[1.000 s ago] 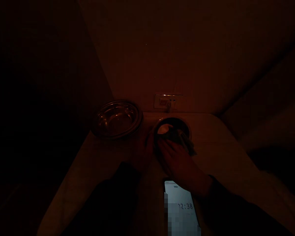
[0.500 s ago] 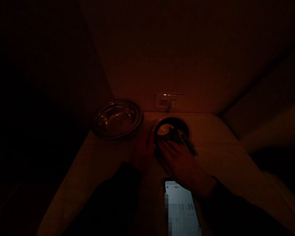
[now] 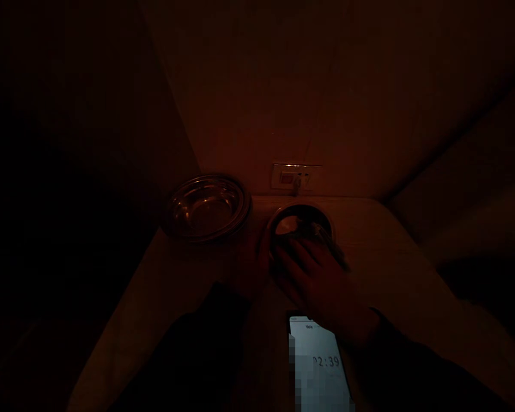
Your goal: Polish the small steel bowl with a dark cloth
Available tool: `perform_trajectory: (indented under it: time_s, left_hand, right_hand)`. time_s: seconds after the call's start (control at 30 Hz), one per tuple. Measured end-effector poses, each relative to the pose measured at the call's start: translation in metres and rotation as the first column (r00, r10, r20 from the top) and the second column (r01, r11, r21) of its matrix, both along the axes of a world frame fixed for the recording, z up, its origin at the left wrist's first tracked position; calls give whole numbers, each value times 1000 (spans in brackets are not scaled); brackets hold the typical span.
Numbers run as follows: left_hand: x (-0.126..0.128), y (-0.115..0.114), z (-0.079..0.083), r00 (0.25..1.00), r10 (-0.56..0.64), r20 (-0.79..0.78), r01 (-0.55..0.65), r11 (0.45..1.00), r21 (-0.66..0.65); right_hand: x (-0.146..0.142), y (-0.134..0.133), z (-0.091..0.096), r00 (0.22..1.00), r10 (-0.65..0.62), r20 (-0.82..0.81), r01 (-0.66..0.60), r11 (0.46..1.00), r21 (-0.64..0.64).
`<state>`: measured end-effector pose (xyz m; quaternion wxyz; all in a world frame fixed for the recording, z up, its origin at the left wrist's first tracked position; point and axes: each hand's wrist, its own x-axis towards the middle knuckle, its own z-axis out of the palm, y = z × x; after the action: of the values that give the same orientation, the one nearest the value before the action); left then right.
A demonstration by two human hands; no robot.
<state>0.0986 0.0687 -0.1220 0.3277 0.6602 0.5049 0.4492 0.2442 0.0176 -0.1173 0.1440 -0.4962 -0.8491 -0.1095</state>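
Observation:
A round metal bowl (image 3: 278,210) stands on the wooden tabletop, its inside partly covered by a dark crumpled cloth (image 3: 326,236) that hangs over the right rim. My left hand (image 3: 249,263) is wrapped against the bowl's left side, fingers at the rim; deep shadow hides much of it. Across the near rim reaches my right hand (image 3: 315,280), pressing the cloth into the bowl with fingers close together. Its fingertips are dim against the cloth.
Left of the bowl sits a stack of wider metal bowls (image 3: 212,214). A lit phone (image 3: 321,337) with a timer lies below my right wrist. On the wall behind is a socket plate (image 3: 289,177) with a plug. The table (image 3: 381,246) has a rounded far right corner.
My right hand and the cloth have shifted slightly within the bowl, and the fingers have bent a little. The view has grown darker. The left hand keeps its place.

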Motion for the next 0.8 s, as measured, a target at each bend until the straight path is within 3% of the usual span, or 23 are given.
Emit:
perform_trajectory:
  time_s: [0.33, 0.8]
  left_hand:
    - [0, 2, -5, 1000, -17, 1, 17, 1000, -1]
    - [0, 1, -4, 999, -32, 20, 32, 999, -30]
  right_hand:
    - [2, 0, -2, 1000, 29, 2, -29, 998, -62]
    - [2, 3, 6, 983, 81, -164, -103, 986, -129]
